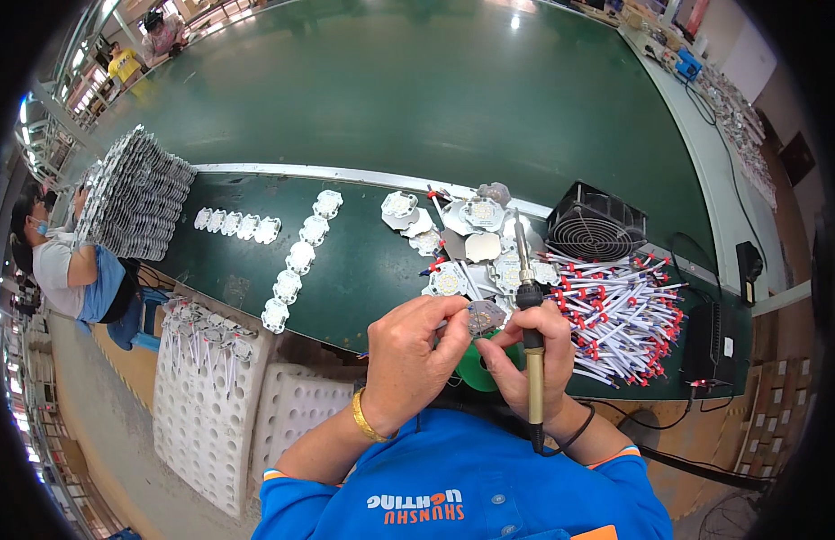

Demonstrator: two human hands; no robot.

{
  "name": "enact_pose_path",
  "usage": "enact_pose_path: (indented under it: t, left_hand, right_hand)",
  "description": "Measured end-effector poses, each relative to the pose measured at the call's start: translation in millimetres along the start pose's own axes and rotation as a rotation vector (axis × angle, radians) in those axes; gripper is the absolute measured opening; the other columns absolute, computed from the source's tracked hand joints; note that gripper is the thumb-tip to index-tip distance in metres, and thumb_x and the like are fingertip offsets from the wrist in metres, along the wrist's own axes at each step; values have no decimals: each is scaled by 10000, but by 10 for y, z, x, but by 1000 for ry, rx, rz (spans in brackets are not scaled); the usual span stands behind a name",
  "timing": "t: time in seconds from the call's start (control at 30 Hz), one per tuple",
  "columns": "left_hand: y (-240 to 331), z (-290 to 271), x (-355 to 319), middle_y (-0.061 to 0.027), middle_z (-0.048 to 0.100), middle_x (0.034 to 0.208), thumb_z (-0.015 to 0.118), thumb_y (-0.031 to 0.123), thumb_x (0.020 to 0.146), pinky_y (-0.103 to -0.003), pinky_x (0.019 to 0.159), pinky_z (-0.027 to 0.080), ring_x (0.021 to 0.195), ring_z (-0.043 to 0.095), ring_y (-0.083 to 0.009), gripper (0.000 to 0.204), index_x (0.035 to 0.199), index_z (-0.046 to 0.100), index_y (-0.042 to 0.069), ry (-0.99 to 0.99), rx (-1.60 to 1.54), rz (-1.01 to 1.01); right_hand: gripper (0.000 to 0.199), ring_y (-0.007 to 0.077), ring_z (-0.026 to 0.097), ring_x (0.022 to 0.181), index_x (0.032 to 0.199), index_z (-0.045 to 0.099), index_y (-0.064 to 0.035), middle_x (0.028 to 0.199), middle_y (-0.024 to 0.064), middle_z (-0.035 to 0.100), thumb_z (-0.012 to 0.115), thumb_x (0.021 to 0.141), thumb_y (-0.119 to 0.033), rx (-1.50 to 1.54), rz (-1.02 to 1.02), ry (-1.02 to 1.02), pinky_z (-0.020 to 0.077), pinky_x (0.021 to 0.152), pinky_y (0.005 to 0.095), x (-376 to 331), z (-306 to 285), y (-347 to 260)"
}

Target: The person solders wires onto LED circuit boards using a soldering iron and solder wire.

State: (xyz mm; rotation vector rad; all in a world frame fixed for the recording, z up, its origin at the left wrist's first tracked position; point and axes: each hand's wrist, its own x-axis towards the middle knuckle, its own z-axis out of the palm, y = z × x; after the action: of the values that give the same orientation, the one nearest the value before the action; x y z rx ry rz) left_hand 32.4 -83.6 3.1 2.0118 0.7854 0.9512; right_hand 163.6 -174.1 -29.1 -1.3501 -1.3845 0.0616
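My left hand (413,355), with a gold bracelet at its wrist, pinches a small octagonal LED board (485,317) by its left edge. In my right hand (552,346) is a soldering iron (534,382), its metal tip pointing away from me over the boards. The right thumb and fingertips are close to the board's right edge; whether they touch it I cannot tell. Just below the board is a green spool (476,369), partly hidden by my hands. Ahead lies a loose pile of similar LED boards (482,212), some face down.
A heap of white wires with red ends (615,315) lies right, beside a black fan (597,220) and a black box (708,346). Boards stand in rows (300,258) at left. Beyond is a tall board stack (138,198) with a seated person (71,261). White foam trays (206,405) stand lower left.
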Motion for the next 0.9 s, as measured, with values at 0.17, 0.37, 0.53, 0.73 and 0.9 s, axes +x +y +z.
enact_pose_path:
  t: [0.17,0.37,0.53,0.73,0.9]
  left_hand:
    - [6,-2,50,-83,614,692,599,27,788,-229,479,394,510,486,-86,103,852,643,-40,2,23,7]
    - [-2,-76,103,-64,606,678,599,42,800,-224,480,390,514,480,-73,100,847,641,-36,-25,-15,-37]
    - [17,-131,123,-54,604,669,595,48,808,-220,481,389,522,479,-64,100,841,638,-37,-45,-47,-66]
    - [11,-117,128,-56,590,652,597,26,784,-228,454,359,488,446,-67,86,832,642,-30,-48,17,4]
    - [13,-124,131,-61,589,647,599,28,776,-235,450,357,475,446,-83,83,821,643,-26,-52,40,10]
  right_hand:
    - [500,152,540,552,1031,432,-54,752,82,472,739,648,47,58,69,19,398,458,261,14,37,-18]
    - [461,162,532,547,1017,454,-43,722,80,474,738,662,34,-14,-95,0,397,463,263,139,-83,22]
    - [333,173,499,544,1017,477,-32,701,86,529,693,765,-64,41,-184,-1,367,459,283,127,-206,131]
    - [375,174,481,558,1075,506,-19,667,94,560,583,880,-330,251,-212,38,361,501,289,21,-295,170]
    - [276,201,435,546,985,577,-26,655,70,531,602,844,-262,473,-237,-50,343,556,352,78,-410,201]
